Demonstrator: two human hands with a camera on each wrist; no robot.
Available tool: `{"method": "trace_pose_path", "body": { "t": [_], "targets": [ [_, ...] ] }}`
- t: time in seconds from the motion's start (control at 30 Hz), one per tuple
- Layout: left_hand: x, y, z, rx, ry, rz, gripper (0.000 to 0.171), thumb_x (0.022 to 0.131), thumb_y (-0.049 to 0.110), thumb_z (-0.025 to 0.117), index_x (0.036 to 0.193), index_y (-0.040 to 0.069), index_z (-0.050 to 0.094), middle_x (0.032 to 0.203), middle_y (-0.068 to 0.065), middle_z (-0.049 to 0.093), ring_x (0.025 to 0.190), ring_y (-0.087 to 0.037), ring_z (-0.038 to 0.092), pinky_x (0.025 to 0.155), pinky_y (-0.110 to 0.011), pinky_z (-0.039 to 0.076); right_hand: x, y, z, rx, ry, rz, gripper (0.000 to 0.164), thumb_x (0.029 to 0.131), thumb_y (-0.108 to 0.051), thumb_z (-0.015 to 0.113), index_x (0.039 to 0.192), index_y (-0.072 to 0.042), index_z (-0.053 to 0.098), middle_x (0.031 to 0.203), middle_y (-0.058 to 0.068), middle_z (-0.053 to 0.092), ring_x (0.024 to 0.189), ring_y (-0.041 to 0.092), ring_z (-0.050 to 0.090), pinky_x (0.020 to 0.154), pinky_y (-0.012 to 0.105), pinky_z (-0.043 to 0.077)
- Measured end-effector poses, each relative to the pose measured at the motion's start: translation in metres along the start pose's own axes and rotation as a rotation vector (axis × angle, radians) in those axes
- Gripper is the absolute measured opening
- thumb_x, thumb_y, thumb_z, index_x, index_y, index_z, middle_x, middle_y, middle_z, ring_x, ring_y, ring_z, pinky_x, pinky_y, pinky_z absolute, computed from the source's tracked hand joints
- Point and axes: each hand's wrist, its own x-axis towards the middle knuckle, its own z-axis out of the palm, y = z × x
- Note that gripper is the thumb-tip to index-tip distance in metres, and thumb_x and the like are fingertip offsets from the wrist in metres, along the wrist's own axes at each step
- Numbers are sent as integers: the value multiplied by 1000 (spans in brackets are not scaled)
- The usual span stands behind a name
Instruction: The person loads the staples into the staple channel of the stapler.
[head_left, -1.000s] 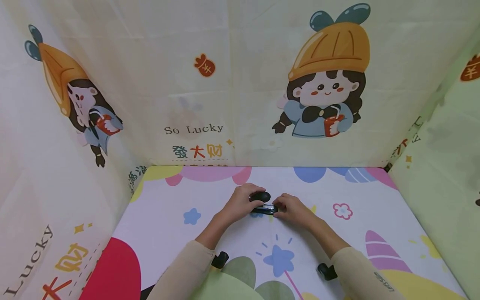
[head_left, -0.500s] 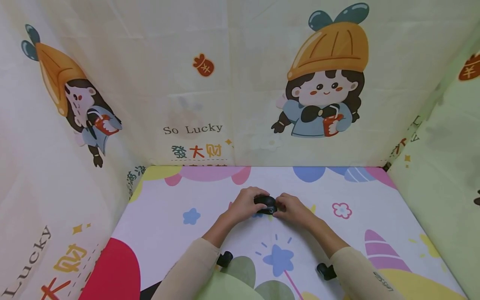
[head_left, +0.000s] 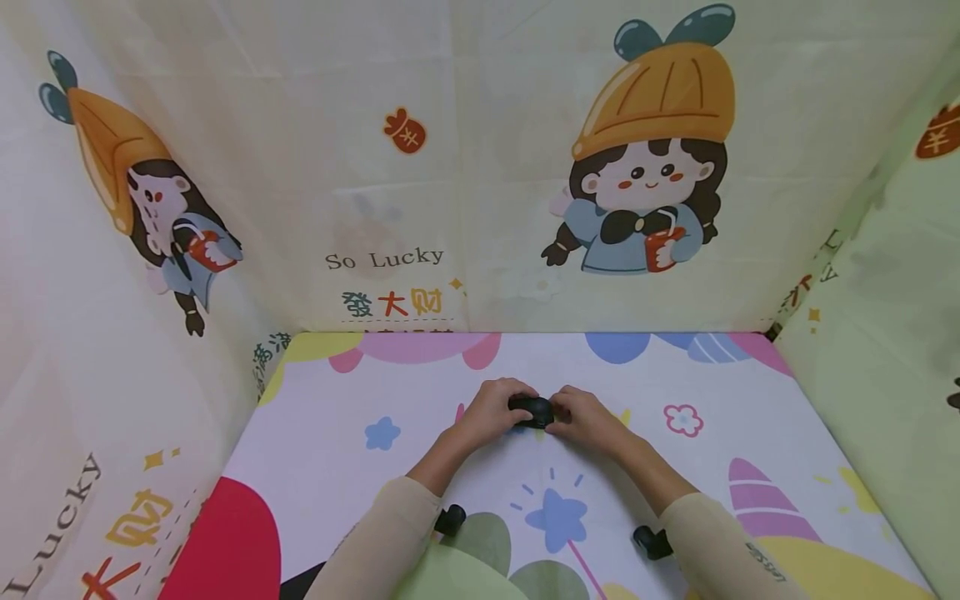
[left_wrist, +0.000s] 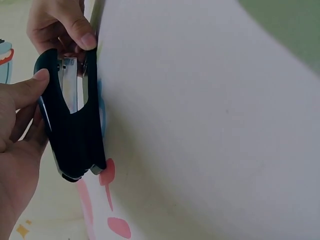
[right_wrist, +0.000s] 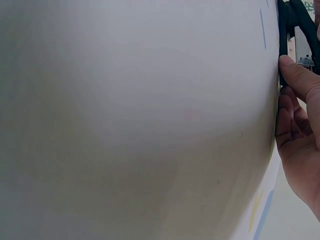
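A black stapler (head_left: 535, 412) lies on the patterned table between both hands. In the left wrist view, the stapler (left_wrist: 75, 140) shows its top arm and base apart at the front, with the metal staple channel visible between them. My left hand (head_left: 491, 410) holds the top arm, thumb on one side and fingers on the other. At the front end, my right hand (head_left: 588, 418) pinches the base. The right wrist view shows the right thumb (right_wrist: 295, 75) pressed on the base tip, while most of the stapler (right_wrist: 283, 30) is cut off by the frame edge.
The table (head_left: 315, 467) carries a printed cloth with stars, flowers and coloured shapes. Cartoon-printed fabric walls (head_left: 502, 192) stand behind it and at both sides. Black wrist cameras (head_left: 451, 520) sit under each forearm.
The stapler's top arm has swung down towards its base, covering the metal channel in the head view. My left hand has shifted slightly right with it. The right hand has stayed in place.
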Motion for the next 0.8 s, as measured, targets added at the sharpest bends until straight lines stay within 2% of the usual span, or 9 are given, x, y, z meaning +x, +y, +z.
{"method": "trace_pose_path", "body": {
  "t": [0.27,0.57,0.8],
  "targets": [
    [-4,-4,-2,-32,17,19,27,85,18,75,112,17,71,110,3,70,106,-11,63,97,-30,49,0,-1,-1,-1,1,4,27,78,-22,80,100,-10,70,89,-3,59,78,8,52,71,24,48],
    [-11,-13,-7,-97,28,-54,23,85,17,75,107,20,73,109,5,70,108,-11,62,99,-35,49,-1,-1,0,15,21,-37,28,77,-20,81,99,-8,70,88,-1,59,77,9,53,70,24,48],
    [-6,-9,-5,-46,3,-52,22,85,18,74,107,17,73,109,2,71,107,-13,63,98,-34,50,-1,0,0,3,23,-29,28,77,-20,81,99,-8,70,89,-1,60,77,8,53,70,24,49]
  ]
}}
